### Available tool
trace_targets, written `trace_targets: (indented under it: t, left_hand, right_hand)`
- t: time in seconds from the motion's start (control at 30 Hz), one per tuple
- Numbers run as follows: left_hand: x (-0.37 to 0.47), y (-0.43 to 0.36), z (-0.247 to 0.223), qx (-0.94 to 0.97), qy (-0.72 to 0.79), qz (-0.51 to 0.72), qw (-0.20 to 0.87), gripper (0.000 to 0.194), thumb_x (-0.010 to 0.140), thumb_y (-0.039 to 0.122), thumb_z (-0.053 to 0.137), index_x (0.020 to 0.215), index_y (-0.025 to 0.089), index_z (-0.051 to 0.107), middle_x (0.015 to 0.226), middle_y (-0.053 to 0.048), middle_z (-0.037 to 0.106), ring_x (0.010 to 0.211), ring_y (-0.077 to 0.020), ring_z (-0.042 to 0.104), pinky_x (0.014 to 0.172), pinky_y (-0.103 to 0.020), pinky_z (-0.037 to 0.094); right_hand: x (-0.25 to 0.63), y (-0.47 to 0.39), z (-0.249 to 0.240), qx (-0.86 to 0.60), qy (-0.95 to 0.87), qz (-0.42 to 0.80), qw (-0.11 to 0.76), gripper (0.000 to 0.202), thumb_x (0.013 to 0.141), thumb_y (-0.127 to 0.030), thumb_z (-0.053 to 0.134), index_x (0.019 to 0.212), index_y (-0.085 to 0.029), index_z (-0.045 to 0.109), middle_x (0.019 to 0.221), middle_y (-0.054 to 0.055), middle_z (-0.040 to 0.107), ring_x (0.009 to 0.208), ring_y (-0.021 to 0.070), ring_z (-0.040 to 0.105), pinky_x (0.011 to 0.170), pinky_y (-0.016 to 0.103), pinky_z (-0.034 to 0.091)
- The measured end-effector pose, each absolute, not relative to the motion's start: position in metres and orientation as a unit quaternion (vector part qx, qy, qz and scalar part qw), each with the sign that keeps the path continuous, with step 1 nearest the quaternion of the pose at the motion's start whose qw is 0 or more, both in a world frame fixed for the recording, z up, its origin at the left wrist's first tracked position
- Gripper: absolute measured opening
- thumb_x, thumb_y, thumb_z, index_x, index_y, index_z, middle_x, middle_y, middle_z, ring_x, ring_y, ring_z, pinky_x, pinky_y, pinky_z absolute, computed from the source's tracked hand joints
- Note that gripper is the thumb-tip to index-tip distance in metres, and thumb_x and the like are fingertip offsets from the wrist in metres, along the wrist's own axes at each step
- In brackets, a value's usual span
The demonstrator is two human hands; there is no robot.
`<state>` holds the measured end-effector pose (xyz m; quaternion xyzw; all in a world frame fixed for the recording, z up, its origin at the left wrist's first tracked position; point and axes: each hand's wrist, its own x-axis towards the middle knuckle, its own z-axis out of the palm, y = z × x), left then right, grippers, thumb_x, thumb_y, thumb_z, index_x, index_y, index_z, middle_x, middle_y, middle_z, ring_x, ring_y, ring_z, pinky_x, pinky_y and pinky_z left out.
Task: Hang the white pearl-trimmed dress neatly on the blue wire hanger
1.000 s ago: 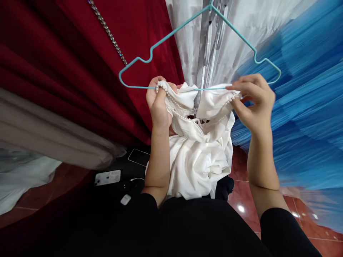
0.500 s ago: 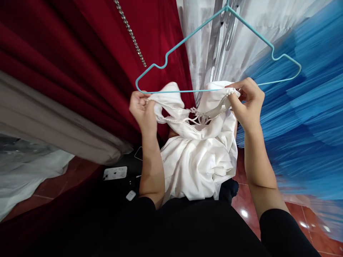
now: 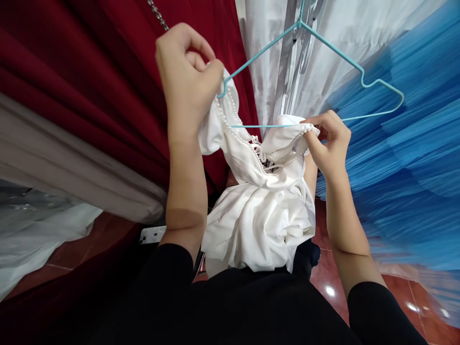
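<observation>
A white dress [image 3: 258, 215] with pearl-beaded edges lies bunched on my lap, its top raised toward a light blue hanger [image 3: 334, 43]. My left hand [image 3: 190, 72] is closed on the dress's left sleeve, which passes over the hanger's left end and hides part of it. Pinched between the thumb and fingers of my right hand [image 3: 330, 139] is the right sleeve's beaded edge, close to the hanger's bottom bar. The hanger's right end sticks out beyond that hand, with no cloth on it.
Red drapes [image 3: 118, 72] and a grey cloth [image 3: 79, 158] hang at the left, blue tulle [image 3: 413, 158] at the right. Behind the hanger are white fabric [image 3: 334, 62] and a metal stand [image 3: 293, 62]. A phone [image 3: 153, 235] lies at lower left.
My left hand has moved up with the left sleeve, which now covers the hanger's left end. My right hand has barely shifted and still holds the right sleeve.
</observation>
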<state>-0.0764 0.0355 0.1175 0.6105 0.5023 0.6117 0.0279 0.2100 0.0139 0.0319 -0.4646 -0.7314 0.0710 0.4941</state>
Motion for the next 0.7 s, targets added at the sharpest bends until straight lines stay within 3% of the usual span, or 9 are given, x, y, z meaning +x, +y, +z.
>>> trace_targets:
  t: [0.1, 0.17, 0.27, 0.33, 0.4, 0.47, 0.57, 0.63, 0.7]
  left_hand:
    - [-0.063, 0.033, 0.121, 0.622, 0.452, 0.628, 0.117, 0.010, 0.092, 0.017, 0.066, 0.086, 0.020, 0.059, 0.080, 0.001, 0.059, 0.076, -0.0144, 0.066, 0.074, -0.027, 0.060]
    - [-0.056, 0.019, 0.121, 0.616, 0.404, 0.667, 0.111, 0.013, 0.090, 0.020, 0.072, 0.091, 0.022, 0.060, 0.091, -0.001, 0.061, 0.090, -0.0164, 0.068, 0.079, -0.024, 0.060]
    - [-0.047, -0.011, 0.109, 0.589, 0.333, 0.724, 0.133, 0.007, 0.093, 0.016, 0.068, 0.088, 0.019, 0.064, 0.084, 0.000, 0.061, 0.075, -0.0108, 0.062, 0.067, -0.021, 0.056]
    - [-0.040, -0.027, 0.090, 0.573, 0.331, 0.703, 0.261, 0.031, 0.105, 0.031, 0.054, 0.082, 0.017, 0.069, 0.072, -0.003, 0.066, 0.058, -0.0109, 0.060, 0.050, -0.023, 0.047]
    - [-0.034, -0.035, 0.065, 0.588, 0.401, 0.561, 0.422, 0.049, 0.103, 0.053, 0.056, 0.080, 0.013, 0.074, 0.068, -0.009, 0.071, 0.054, -0.0156, 0.066, 0.045, -0.025, 0.048]
    - [-0.027, -0.034, 0.040, 0.563, 0.440, 0.477, 0.511, 0.054, 0.096, 0.064, 0.062, 0.096, 0.011, 0.075, 0.084, -0.016, 0.077, 0.067, -0.0221, 0.075, 0.054, -0.028, 0.058]
    - [-0.014, -0.022, 0.016, 0.474, 0.373, 0.595, 0.531, 0.048, 0.097, 0.061, 0.064, 0.119, 0.019, 0.067, 0.118, -0.015, 0.077, 0.102, -0.0266, 0.078, 0.084, -0.037, 0.065]
    - [-0.006, -0.014, 0.010, 0.424, 0.305, 0.674, 0.523, 0.039, 0.100, 0.056, 0.058, 0.116, 0.021, 0.064, 0.127, -0.014, 0.073, 0.123, -0.0276, 0.071, 0.102, -0.040, 0.060]
    - [-0.001, -0.008, 0.009, 0.397, 0.268, 0.711, 0.515, 0.029, 0.101, 0.050, 0.056, 0.106, 0.021, 0.063, 0.125, -0.012, 0.073, 0.131, -0.0273, 0.067, 0.109, -0.039, 0.056]
  right_hand:
    - [0.211, 0.013, 0.032, -0.460, -0.727, 0.070, 0.505, 0.013, 0.090, -0.022, 0.061, 0.090, -0.030, 0.071, 0.085, 0.002, 0.061, 0.077, 0.0171, 0.060, 0.074, 0.036, 0.058]
    - [0.211, 0.013, 0.031, -0.465, -0.726, 0.070, 0.501, 0.013, 0.090, -0.023, 0.062, 0.092, -0.030, 0.072, 0.087, 0.003, 0.062, 0.080, 0.0187, 0.062, 0.076, 0.038, 0.059]
    - [0.210, 0.013, 0.029, -0.474, -0.726, 0.077, 0.493, 0.013, 0.092, -0.025, 0.061, 0.095, -0.031, 0.073, 0.090, 0.003, 0.064, 0.086, 0.0205, 0.065, 0.079, 0.040, 0.061]
    - [0.208, 0.013, 0.028, -0.476, -0.722, 0.079, 0.496, 0.014, 0.092, -0.024, 0.061, 0.095, -0.031, 0.072, 0.092, 0.003, 0.064, 0.087, 0.0202, 0.065, 0.080, 0.040, 0.061]
    - [0.207, 0.014, 0.027, -0.480, -0.718, 0.079, 0.498, 0.014, 0.091, -0.023, 0.061, 0.094, -0.031, 0.072, 0.093, 0.003, 0.065, 0.087, 0.0198, 0.065, 0.081, 0.040, 0.061]
    - [0.206, 0.014, 0.027, -0.486, -0.716, 0.078, 0.495, 0.014, 0.092, -0.023, 0.061, 0.095, -0.031, 0.072, 0.094, 0.003, 0.065, 0.089, 0.0201, 0.066, 0.082, 0.040, 0.061]
    - [0.206, 0.014, 0.028, -0.490, -0.719, 0.080, 0.486, 0.017, 0.093, -0.024, 0.058, 0.100, -0.032, 0.072, 0.100, 0.004, 0.067, 0.094, 0.0215, 0.066, 0.083, 0.042, 0.061]
    - [0.207, 0.012, 0.028, -0.489, -0.722, 0.088, 0.481, 0.024, 0.093, -0.025, 0.058, 0.109, -0.036, 0.072, 0.109, 0.005, 0.068, 0.102, 0.0235, 0.067, 0.083, 0.044, 0.062]
    - [0.208, 0.009, 0.026, -0.492, -0.718, 0.089, 0.484, 0.033, 0.091, -0.025, 0.060, 0.119, -0.040, 0.069, 0.120, 0.005, 0.068, 0.114, 0.0274, 0.064, 0.083, 0.046, 0.061]
